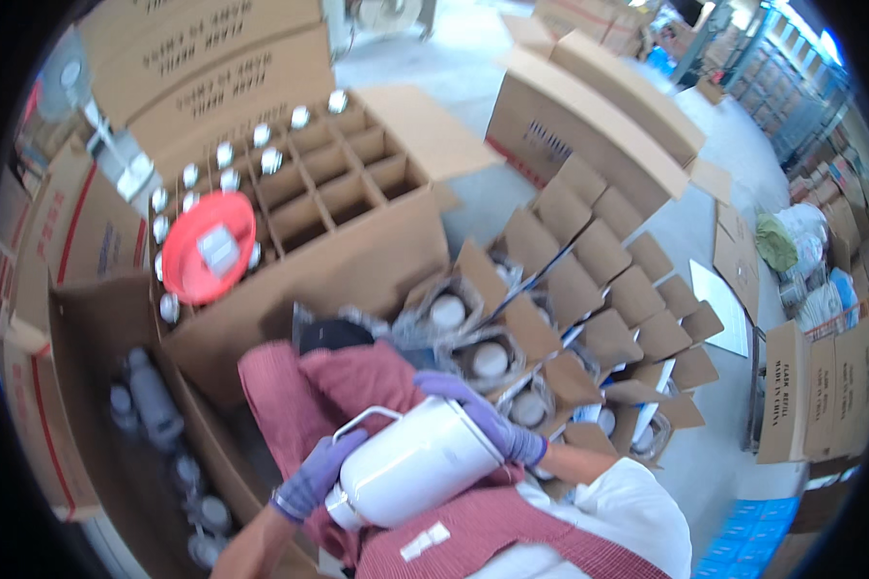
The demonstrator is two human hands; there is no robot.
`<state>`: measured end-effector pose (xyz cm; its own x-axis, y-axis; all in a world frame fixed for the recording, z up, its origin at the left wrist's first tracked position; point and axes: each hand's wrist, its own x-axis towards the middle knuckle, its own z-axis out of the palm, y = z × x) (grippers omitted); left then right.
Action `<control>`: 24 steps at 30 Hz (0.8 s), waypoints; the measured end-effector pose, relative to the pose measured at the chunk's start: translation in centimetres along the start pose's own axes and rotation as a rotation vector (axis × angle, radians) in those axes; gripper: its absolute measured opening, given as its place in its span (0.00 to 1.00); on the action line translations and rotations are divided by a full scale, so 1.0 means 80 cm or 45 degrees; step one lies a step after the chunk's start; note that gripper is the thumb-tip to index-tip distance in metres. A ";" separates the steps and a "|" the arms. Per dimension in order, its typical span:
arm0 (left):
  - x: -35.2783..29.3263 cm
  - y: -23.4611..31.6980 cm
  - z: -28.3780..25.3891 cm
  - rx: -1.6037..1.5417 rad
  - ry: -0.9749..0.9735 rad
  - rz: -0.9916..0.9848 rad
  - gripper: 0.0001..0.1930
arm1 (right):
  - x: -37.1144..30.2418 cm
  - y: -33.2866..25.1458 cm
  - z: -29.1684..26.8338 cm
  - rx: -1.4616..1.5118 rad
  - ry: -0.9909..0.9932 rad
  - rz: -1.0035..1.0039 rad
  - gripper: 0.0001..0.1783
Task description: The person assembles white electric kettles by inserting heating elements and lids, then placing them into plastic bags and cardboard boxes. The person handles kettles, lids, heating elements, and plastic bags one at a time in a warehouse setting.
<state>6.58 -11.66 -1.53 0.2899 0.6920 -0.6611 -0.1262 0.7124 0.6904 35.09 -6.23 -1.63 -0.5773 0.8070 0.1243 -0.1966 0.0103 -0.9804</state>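
Note:
A white vacuum flask with a wire-like side handle lies tilted across my lap, its narrow neck end at the lower left. My left hand, in a purple glove, grips it near the handle and the neck. With its fingers bent over the wide end, my right hand, also gloved, holds the flask from the right. A red apron and trouser leg lie beneath it. Beyond my right hand, small open cartons stand packed together, several with plastic-wrapped round white-topped items inside.
At the upper left, a divided carton holds several silver-topped pieces; a red basin with a pale block rests on it. A deep carton at left contains grey bottle-like items. Another large carton stands at the back; stacked cartons line the right.

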 end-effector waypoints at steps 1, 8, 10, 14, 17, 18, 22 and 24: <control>-0.027 0.046 0.015 0.246 -0.002 0.246 0.20 | 0.012 -0.006 -0.004 -0.035 -0.004 -0.037 0.35; -0.014 0.110 0.020 1.278 0.070 1.323 0.26 | 0.083 0.026 -0.047 0.355 0.272 0.491 0.28; -0.006 0.094 0.010 0.595 0.224 0.632 0.20 | 0.085 0.047 -0.052 -0.556 0.297 -0.124 0.30; 0.000 0.093 0.002 0.683 0.434 0.905 0.14 | 0.105 -0.030 -0.008 -0.529 -0.123 -0.589 0.30; -0.020 0.149 0.037 1.353 0.546 1.665 0.10 | 0.124 -0.034 -0.016 -0.584 0.104 -0.231 0.31; -0.021 0.146 0.031 1.299 0.533 1.692 0.11 | 0.124 -0.039 -0.013 -0.653 0.145 -0.156 0.33; -0.027 0.128 -0.029 0.680 0.592 1.287 0.13 | 0.166 -0.088 0.022 -0.430 -0.132 -0.397 0.44; -0.020 0.135 -0.042 0.409 0.443 0.958 0.16 | 0.177 -0.133 0.014 -0.674 -0.464 -0.704 0.50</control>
<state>1.58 -4.65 5.99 -0.0738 0.9972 -0.0149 0.1207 0.0238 0.9924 28.10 4.45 10.72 -0.7444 0.3650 0.5591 -0.1808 0.6959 -0.6950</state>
